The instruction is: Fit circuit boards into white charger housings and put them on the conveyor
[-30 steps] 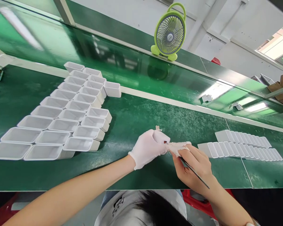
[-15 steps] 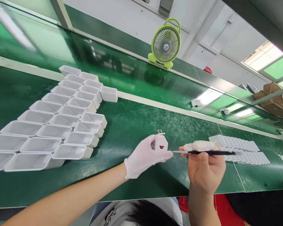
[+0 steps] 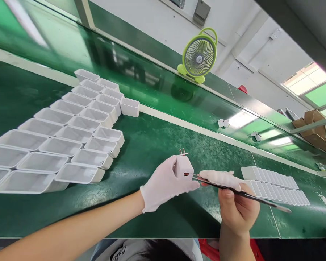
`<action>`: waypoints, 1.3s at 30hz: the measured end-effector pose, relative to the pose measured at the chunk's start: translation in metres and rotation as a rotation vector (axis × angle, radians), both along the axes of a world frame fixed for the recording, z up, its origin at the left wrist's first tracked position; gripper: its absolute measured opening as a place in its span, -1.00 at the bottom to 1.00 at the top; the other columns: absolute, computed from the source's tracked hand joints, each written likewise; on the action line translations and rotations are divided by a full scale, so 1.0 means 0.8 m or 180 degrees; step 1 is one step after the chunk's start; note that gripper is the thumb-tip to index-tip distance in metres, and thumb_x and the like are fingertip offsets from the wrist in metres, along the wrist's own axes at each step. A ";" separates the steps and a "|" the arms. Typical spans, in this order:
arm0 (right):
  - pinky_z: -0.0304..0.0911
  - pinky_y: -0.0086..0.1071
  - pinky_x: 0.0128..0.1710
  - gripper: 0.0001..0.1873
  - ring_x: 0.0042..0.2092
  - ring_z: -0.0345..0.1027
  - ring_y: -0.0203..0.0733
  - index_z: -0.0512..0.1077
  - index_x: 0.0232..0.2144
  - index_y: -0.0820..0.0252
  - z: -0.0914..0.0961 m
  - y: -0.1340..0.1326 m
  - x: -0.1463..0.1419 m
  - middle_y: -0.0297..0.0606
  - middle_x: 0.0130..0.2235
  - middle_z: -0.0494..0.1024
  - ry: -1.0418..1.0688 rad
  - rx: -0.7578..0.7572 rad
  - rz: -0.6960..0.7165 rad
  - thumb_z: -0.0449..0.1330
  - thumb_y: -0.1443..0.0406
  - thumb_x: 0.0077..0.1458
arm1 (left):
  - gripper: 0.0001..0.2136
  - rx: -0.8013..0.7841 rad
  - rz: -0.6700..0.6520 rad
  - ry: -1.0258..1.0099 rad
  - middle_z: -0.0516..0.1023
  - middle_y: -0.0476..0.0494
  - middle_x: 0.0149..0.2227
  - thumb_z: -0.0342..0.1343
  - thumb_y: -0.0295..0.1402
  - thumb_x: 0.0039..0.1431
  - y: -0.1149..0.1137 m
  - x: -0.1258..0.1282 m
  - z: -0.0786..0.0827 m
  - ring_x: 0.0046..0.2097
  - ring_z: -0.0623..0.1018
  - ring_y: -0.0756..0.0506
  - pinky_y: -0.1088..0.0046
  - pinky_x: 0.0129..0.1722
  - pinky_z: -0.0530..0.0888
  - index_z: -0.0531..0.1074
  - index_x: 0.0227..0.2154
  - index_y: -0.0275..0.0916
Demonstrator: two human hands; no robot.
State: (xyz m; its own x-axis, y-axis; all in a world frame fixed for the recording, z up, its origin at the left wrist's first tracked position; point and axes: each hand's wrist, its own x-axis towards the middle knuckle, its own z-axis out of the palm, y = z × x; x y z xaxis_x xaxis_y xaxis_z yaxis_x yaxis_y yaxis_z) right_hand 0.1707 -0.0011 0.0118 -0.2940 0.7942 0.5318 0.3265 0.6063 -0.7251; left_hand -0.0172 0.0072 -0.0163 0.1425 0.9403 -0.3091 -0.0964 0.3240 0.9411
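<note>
My left hand (image 3: 163, 183), in a white glove, is closed round a small white charger plug (image 3: 184, 167) with two metal prongs pointing up and an orange port facing me. My right hand (image 3: 237, 206) is bare except for a white cot on the forefinger, and it pinches black tweezers (image 3: 241, 194). The tweezers' tip rests at the orange port of the plug. Both hands hover over the green bench (image 3: 157, 145) near its front edge.
Several empty white plastic trays (image 3: 70, 137) lie in rows at the left. Two rows of white housings (image 3: 277, 183) lie at the right. A green desk fan (image 3: 199, 56) stands on the back ledge, and small white parts (image 3: 222, 123) sit on the conveyor strip.
The right hand lifted the tweezers level, then tilted them and brought their tip to the plug's orange port. The left hand turned the plug so the port faces me.
</note>
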 end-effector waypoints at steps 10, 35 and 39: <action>0.63 -0.30 -0.20 -0.84 -0.22 0.68 -0.13 0.53 -0.13 0.04 0.005 0.010 -0.030 -0.29 -0.21 0.74 0.1145 -0.1129 0.0099 0.34 0.33 0.22 | -0.59 -0.0273 0.0030 0.0064 0.42 0.11 -0.43 0.43 -0.21 -0.16 0.003 -0.004 0.006 -0.40 0.41 0.00 0.46 -0.38 0.39 0.36 -0.31 -0.18; 0.56 -0.17 -0.21 -0.86 -0.23 0.59 -0.09 0.55 -0.13 0.03 0.002 0.005 -0.017 -0.28 -0.30 0.63 0.1177 -0.0452 -0.0416 0.20 0.24 0.33 | -0.48 -0.0597 -0.0601 -0.2085 0.60 -0.18 -0.30 0.49 -0.06 -0.18 0.003 -0.017 -0.016 -0.22 0.58 -0.14 0.41 -0.26 0.48 0.58 -0.15 -0.20; 0.57 -0.11 -0.18 -0.82 -0.21 0.60 -0.05 0.53 -0.05 0.00 -0.007 0.001 -0.016 -0.23 -0.23 0.66 0.1069 -0.0335 -0.0553 0.20 0.23 0.34 | -0.39 -0.0601 -0.0696 -0.2279 0.60 -0.20 -0.28 0.54 0.00 -0.29 0.004 -0.018 -0.019 -0.21 0.59 -0.17 0.40 -0.28 0.51 0.59 -0.16 -0.22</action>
State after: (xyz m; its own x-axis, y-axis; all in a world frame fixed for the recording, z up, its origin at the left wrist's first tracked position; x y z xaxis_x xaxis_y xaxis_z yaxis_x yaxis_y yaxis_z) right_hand 0.1581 0.0000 0.0063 0.0261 0.8722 0.4884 0.1516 0.4795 -0.8644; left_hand -0.0319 0.0103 -0.0316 0.5446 0.8082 -0.2239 -0.5762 0.5546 0.6004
